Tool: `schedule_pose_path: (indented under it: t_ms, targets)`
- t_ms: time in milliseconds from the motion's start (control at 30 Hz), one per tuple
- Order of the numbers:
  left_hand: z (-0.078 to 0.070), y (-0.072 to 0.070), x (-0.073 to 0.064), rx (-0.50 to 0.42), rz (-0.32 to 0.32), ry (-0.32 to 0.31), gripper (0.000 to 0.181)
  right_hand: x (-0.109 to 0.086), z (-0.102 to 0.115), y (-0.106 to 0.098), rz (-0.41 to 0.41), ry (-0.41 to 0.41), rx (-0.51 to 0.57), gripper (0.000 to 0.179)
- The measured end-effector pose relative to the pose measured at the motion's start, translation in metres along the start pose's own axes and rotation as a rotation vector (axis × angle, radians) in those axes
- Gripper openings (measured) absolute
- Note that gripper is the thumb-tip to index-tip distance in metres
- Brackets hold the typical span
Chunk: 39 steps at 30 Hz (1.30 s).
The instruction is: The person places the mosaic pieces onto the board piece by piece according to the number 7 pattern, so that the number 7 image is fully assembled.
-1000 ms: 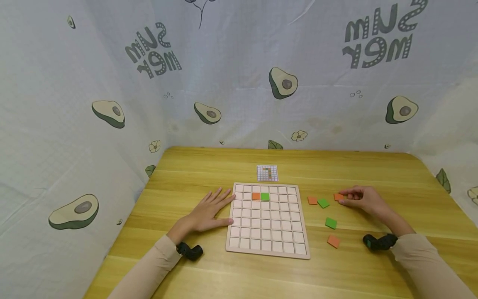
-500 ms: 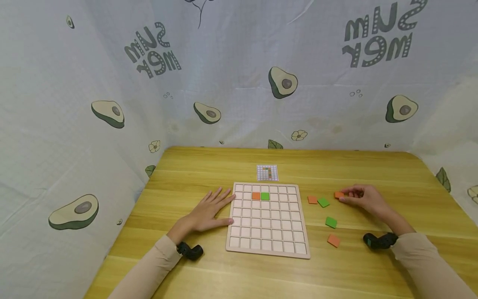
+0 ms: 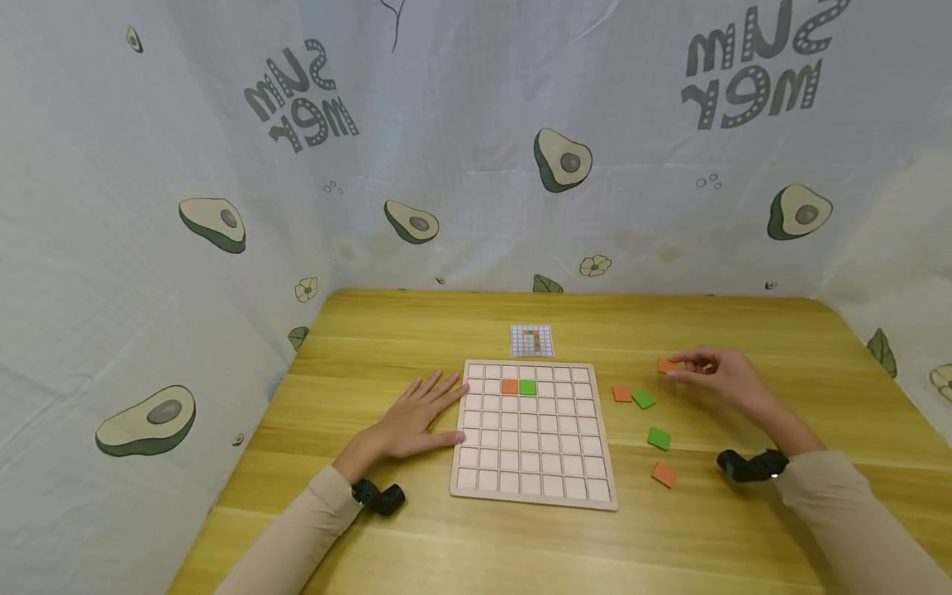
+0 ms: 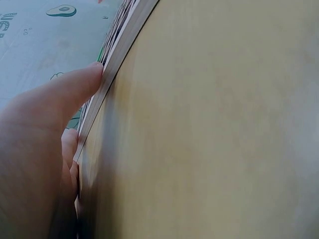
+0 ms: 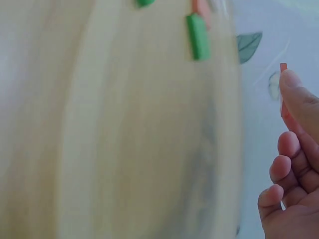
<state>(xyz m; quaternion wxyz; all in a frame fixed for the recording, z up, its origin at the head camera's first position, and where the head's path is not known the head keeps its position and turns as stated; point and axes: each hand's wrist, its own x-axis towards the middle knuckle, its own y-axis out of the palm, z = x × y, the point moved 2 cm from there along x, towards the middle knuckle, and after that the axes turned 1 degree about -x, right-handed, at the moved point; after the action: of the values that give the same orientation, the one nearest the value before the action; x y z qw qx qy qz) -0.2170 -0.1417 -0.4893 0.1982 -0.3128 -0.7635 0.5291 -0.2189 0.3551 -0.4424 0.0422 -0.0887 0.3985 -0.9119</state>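
A pale grid board (image 3: 532, 434) lies on the wooden table (image 3: 416, 330), with one orange tile (image 3: 509, 386) and one green tile (image 3: 527, 387) side by side in its second row. My left hand (image 3: 416, 417) rests flat on the table, fingertips against the board's left edge (image 4: 112, 64). My right hand (image 3: 717, 376) is lifted a little off the table to the board's right and pinches an orange tile (image 3: 665, 365) (image 5: 282, 89) between thumb and fingers.
Loose tiles lie right of the board: an orange one (image 3: 621, 393), a green one (image 3: 643, 399), another green (image 3: 659, 439) and another orange (image 3: 664, 474). A small pattern card (image 3: 531, 340) sits behind the board. Avocado-print cloth walls (image 3: 476, 149) enclose the table.
My right hand has lifted the orange tile off the table and moved it up and slightly left. My left hand and the board have stayed put.
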Motion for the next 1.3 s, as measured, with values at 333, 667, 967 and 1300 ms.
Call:
schedule_pose_path:
  t_ms: [333,667,967,1300]
  targets:
    - [0.0,-0.001,0.0,0.002,0.0,0.007,0.081,0.011,0.043,0.01,0.024,0.001,0.018,0.039]
    - [0.0,-0.002,0.001,0.007,0.008,-0.001,0.081,0.019,0.07,0.028,0.045,-0.019,0.099,0.035]
    - [0.001,-0.001,0.001,0.007,0.004,0.003,0.081,0.027,0.088,0.054,0.065,-0.02,0.181,0.032]
    - [0.0,-0.001,0.0,0.001,-0.003,0.004,0.081,0.035,0.103,0.087,0.09,0.025,0.173,0.032]
